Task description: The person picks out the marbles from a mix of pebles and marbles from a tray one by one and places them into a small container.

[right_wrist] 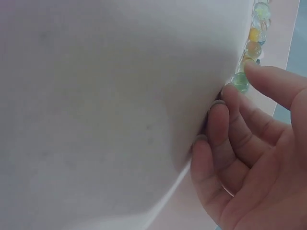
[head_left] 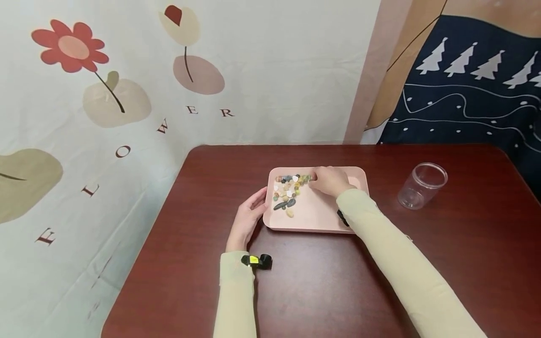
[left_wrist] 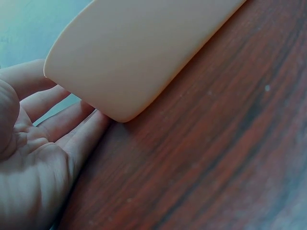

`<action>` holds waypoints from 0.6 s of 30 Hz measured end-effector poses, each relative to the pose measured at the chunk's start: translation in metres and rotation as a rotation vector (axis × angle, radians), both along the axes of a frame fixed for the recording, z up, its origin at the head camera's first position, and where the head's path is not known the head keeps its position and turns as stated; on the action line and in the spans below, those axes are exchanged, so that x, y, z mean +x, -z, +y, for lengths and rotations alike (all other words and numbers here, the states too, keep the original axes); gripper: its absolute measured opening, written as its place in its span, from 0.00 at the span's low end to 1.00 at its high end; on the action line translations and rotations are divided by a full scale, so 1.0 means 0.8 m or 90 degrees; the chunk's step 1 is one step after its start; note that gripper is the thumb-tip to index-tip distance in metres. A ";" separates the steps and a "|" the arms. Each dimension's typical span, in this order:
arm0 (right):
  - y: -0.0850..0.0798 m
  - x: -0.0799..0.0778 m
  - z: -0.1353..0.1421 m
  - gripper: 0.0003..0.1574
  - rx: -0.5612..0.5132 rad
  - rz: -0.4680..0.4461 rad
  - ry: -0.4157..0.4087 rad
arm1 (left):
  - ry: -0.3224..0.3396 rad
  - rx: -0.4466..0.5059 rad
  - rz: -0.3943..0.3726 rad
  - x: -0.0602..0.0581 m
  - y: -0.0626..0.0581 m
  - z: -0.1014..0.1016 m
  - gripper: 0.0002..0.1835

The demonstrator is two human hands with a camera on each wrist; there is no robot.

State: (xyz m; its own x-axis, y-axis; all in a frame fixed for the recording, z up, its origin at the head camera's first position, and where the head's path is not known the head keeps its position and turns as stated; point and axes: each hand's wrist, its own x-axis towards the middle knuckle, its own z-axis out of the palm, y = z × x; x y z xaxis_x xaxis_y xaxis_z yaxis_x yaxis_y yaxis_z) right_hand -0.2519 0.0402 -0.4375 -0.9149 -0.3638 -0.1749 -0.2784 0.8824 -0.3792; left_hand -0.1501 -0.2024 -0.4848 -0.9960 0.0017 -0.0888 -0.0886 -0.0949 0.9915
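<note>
A shallow pink tray (head_left: 321, 206) lies on the table, with small stones and glass marbles in its left part. My left hand (head_left: 248, 213) rests at its left end, its fairly straight fingers (left_wrist: 72, 115) touching the outer wall. My right hand (head_left: 331, 180) reaches over the tray to the right end of the row along the far wall. In the right wrist view, its thumb and forefinger pinch a green glass marble (right_wrist: 241, 82). More clear and yellow marbles (right_wrist: 254, 40) line up beyond it. Two dark oblong stones (head_left: 281, 205) and a pale yellow stone (head_left: 289, 213) lie toward the near side.
A clear glass jar (head_left: 422, 185) stands right of the tray. The dark red-brown wooden table (head_left: 313, 281) ends at a wall hung with printed cloth (head_left: 287, 84). A black strap with a small device (head_left: 257, 261) sits on the left wrist.
</note>
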 end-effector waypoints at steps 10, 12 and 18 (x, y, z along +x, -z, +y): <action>0.005 -0.002 -0.014 0.17 0.022 0.011 0.036 | 0.003 0.009 0.000 -0.001 -0.001 -0.001 0.25; 0.004 -0.002 -0.016 0.16 0.025 0.012 0.036 | 0.006 0.013 -0.002 -0.001 -0.001 -0.002 0.25; -0.001 -0.005 -0.012 0.06 0.030 0.014 0.016 | 0.009 0.023 -0.007 -0.004 0.001 -0.001 0.25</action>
